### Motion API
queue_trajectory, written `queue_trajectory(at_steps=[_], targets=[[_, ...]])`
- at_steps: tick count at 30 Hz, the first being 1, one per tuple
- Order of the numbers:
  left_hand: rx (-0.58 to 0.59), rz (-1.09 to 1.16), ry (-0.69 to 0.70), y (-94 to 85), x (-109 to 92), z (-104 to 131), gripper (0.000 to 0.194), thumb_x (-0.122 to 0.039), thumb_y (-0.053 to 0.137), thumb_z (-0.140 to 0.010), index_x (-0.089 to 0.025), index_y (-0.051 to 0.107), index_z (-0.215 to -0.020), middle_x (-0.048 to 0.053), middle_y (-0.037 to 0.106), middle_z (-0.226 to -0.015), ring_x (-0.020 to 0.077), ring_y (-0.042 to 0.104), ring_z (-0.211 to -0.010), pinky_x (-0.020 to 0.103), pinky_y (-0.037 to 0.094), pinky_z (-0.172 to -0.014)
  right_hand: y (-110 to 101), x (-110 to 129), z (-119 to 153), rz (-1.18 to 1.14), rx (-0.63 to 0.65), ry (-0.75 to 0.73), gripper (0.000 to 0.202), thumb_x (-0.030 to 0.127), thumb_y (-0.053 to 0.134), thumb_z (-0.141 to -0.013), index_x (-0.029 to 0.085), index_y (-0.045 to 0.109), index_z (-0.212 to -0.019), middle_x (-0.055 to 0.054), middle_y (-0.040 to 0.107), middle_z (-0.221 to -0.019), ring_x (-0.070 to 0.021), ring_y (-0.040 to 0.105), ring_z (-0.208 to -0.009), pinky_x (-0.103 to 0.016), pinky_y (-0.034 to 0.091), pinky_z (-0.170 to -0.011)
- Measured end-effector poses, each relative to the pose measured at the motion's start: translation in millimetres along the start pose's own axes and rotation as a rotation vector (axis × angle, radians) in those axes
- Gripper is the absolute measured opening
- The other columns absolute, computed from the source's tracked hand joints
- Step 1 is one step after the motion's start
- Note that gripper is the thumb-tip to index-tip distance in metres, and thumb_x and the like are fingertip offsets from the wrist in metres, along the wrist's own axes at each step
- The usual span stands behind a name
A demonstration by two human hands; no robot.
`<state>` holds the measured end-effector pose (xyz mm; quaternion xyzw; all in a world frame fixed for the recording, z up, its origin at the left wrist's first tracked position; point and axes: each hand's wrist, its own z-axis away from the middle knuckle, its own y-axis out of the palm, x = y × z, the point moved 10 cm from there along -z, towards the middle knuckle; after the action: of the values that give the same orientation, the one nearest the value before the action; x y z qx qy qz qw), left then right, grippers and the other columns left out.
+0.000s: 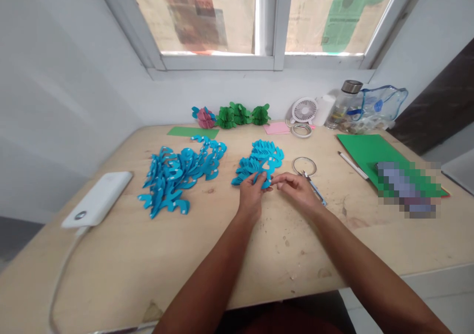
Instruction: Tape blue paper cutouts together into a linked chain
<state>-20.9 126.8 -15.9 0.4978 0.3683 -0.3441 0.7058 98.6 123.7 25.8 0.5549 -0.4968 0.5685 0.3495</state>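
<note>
Between the thumb and fingers of my left hand (253, 191) is a blue paper cutout (265, 181) with small white patches. My right hand (296, 188) is beside it, index finger and thumb drawn together at the cutout's right edge near a white patch. What those fingertips pinch, if anything, is too small to make out. Just beyond my left hand lies a cluster of folded blue paper pieces (264, 149). Further left is a larger heap of blue paper cutouts (174, 168), many bearing white patches.
Right of my hands lie a tape roll (304, 166), a blue cutter (316, 191), a white pen (352, 165) and green sheets (374, 151). Paper decorations (240, 114), a small fan (304, 110) and a bottle (342, 104) line the wall. A white power bank (98, 198) sits left.
</note>
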Motion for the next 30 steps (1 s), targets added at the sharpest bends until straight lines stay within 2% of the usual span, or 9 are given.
queue_trajectory(at_steps=[7,16,25,30], targets=[[0.049,0.054,-0.034,3.9,5.2,0.3,0.028,-0.032,0.074,-0.054,-0.013,0.065,-0.072,0.003,0.063,-0.070,0.0112,0.056,-0.061,0.022,0.044,-0.051,0.2,1.5,-0.4,-0.024,-0.019,-0.008,0.019,0.030,0.056,-0.075,0.018,0.069,-0.083,-0.006,0.066,-0.093,-0.0166,0.061,-0.084,-0.031,0.045,-0.077],[0.096,0.036,-0.065,11.1,7.0,3.1,0.022,-0.031,0.072,-0.055,-0.014,0.062,-0.065,0.000,0.057,-0.061,0.0095,0.053,-0.055,0.021,0.044,-0.048,-7.2,-4.7,0.5,-0.032,-0.069,0.066,0.020,0.031,0.057,-0.074,0.017,0.071,-0.073,-0.004,0.069,-0.075,-0.0168,0.062,-0.077,-0.030,0.047,-0.075],[0.126,-0.090,-0.073,12.4,4.7,4.8,0.029,-0.035,0.073,-0.052,-0.012,0.059,-0.062,0.001,0.058,-0.058,0.0105,0.054,-0.047,0.023,0.042,-0.045,-16.2,-6.5,0.1,-0.030,-0.139,0.086,0.018,0.030,0.058,-0.071,0.017,0.070,-0.066,-0.003,0.069,-0.070,-0.0166,0.063,-0.073,-0.030,0.047,-0.073],[0.134,-0.213,-0.028,12.9,-1.5,3.5,0.024,-0.034,0.070,-0.058,-0.013,0.058,-0.059,0.000,0.057,-0.050,0.0095,0.051,-0.041,0.021,0.039,-0.041,-15.5,-9.0,-1.5,0.008,-0.114,0.081,0.018,0.030,0.056,-0.071,0.016,0.068,-0.069,-0.003,0.068,-0.073,-0.0149,0.060,-0.069,-0.028,0.046,-0.069]])
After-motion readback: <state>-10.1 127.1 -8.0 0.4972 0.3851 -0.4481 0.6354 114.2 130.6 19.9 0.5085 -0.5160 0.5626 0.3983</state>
